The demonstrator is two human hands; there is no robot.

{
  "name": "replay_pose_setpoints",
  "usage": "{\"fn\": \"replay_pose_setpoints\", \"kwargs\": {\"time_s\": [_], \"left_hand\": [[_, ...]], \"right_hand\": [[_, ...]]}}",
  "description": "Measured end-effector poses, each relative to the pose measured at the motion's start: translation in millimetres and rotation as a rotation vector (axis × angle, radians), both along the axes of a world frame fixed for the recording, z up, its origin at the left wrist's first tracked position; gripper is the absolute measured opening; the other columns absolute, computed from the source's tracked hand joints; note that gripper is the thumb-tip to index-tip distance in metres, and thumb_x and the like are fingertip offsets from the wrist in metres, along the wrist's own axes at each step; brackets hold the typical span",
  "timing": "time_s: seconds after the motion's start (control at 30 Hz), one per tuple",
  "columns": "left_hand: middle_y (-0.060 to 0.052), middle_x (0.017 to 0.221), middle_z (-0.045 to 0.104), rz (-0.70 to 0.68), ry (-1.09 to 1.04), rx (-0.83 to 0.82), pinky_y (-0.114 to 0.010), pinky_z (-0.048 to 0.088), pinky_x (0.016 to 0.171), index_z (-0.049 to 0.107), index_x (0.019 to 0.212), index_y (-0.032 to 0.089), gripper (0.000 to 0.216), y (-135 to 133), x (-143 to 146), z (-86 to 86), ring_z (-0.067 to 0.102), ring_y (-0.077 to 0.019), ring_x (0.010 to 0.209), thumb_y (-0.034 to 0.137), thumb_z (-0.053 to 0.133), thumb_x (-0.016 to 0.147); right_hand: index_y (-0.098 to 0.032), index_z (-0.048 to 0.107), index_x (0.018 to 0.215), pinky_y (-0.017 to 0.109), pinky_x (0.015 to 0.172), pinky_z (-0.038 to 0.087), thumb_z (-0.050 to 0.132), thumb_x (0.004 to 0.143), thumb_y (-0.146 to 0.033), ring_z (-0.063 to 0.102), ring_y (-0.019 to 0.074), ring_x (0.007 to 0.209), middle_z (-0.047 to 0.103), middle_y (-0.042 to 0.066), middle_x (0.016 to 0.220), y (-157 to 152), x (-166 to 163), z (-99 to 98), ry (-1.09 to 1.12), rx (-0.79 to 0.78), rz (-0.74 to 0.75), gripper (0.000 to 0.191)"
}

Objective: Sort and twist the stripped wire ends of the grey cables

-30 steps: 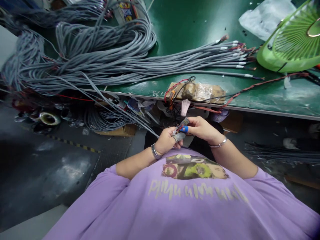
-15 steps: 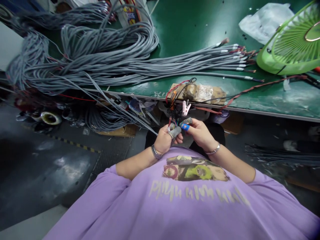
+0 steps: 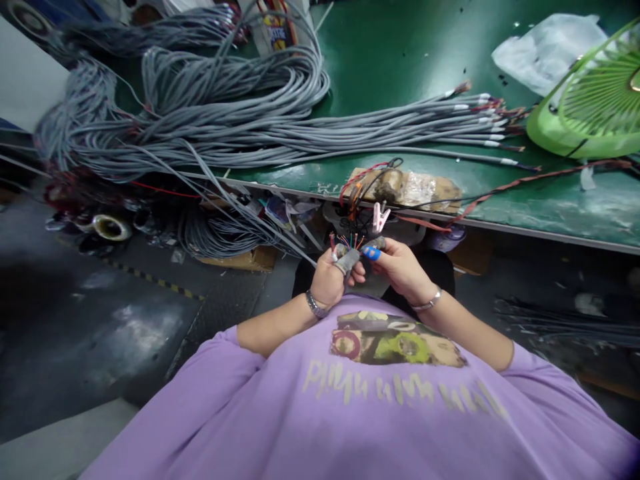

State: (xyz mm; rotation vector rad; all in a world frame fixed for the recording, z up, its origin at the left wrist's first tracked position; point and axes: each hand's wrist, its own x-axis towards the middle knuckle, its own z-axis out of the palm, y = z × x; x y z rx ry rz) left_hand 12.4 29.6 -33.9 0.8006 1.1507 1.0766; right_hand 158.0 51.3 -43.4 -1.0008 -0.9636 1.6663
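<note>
Left hand (image 3: 327, 281) holds a grey cable (image 3: 306, 259) by the bench (image 3: 390, 60), coloured wires (image 3: 353, 241) fanned upward so the right hand (image 3: 404, 268) can reach; whether its narrowed fingertips grip any, I cannot tell.

Cable bundle (image 3: 280, 137) on the bench (image 3: 400, 57), left of the fan (image 3: 595, 100).

A bright green plastic fan (image 3: 590, 110) is set on the green-topped workbench (image 3: 390, 47), just beside a crumpled translucent plastic bag (image 3: 545, 53). Below the bench's edge, a purple container (image 3: 449, 238) is seen near a brown cardboard box (image 3: 470, 258). At left, the dark grey floor (image 3: 125, 327) is crossed by a yellow-and-black striped line (image 3: 150, 277).
</note>
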Motion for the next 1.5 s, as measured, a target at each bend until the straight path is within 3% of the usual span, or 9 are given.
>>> {"fn": "replay_pose_setpoints", "kwargs": {"time_s": [0.33, 0.53, 0.83, 1.1, 1.5], "left_hand": [[0.004, 0.055, 0.062, -0.025, 0.015, 0.053, -0.017, 0.031, 0.036, 0.051, 0.074, 0.018, 0.041, 0, 0, -2.1, 0.055, -0.0066, 0.039, 0.053, 0.072, 0.071], [0.003, 0.056, 0.062, -0.055, 0.053, 0.08, -0.017, 0.033, 0.037, 0.052, 0.072, 0.017, 0.04, 1, -2, -6.6, 0.055, -0.0063, 0.04, 0.052, 0.072, 0.073], [0.003, 0.06, 0.063, -0.01, 0.03, 0.087, -0.017, 0.033, 0.036, 0.051, 0.073, 0.018, 0.041, 3, 0, -9.3, 0.056, -0.0062, 0.041, 0.055, 0.069, 0.075], [0.006, 0.054, 0.059, 0.103, 0.024, 0.046, -0.017, 0.028, 0.034, 0.048, 0.073, 0.019, 0.041, 8, -1, -2.9, 0.051, -0.0052, 0.037, 0.052, 0.072, 0.072], [0.005, 0.054, 0.059, 0.115, 0.037, 0.067, -0.017, 0.029, 0.035, 0.05, 0.073, 0.019, 0.04, 9, -1, -3.5, 0.051, -0.0048, 0.038, 0.052, 0.072, 0.072]], "right_hand": [[-0.019, 0.064, 0.081, 0.024, 0.051, 0.035, 0.083, 0.065, -0.052, 0.044, 0.009, 0.055, 0.056, -0.003, 0.064, 6, -3, 4.0, -0.083, 0.034, 0.021, 0.041], [-0.019, 0.063, 0.074, 0.025, 0.05, 0.033, 0.084, 0.062, -0.048, 0.042, 0.0085, 0.053, 0.056, -0.003, 0.063, 10, -8, 8.3, -0.116, 0.017, 0.01, 0.039], [-0.021, 0.057, 0.071, 0.024, 0.05, 0.032, 0.077, 0.072, -0.039, 0.038, 0.0079, 0.049, 0.048, -0.006, 0.055, 0, -17, 1.4, -0.023, 0.021, -0.132, 0.027], [-0.019, 0.058, 0.076, 0.023, 0.051, 0.037, 0.081, 0.067, -0.053, 0.042, 0.0076, 0.052, 0.05, -0.006, 0.06, 2, -11, -3.8, 0.062, -0.09, -0.012, 0.041], [-0.019, 0.059, 0.069, 0.024, 0.05, 0.036, 0.082, 0.066, -0.039, 0.041, 0.0078, 0.051, 0.05, -0.006, 0.055, 1, -13, -5.5, 0.008, -0.078, -0.036, 0.031]]}}
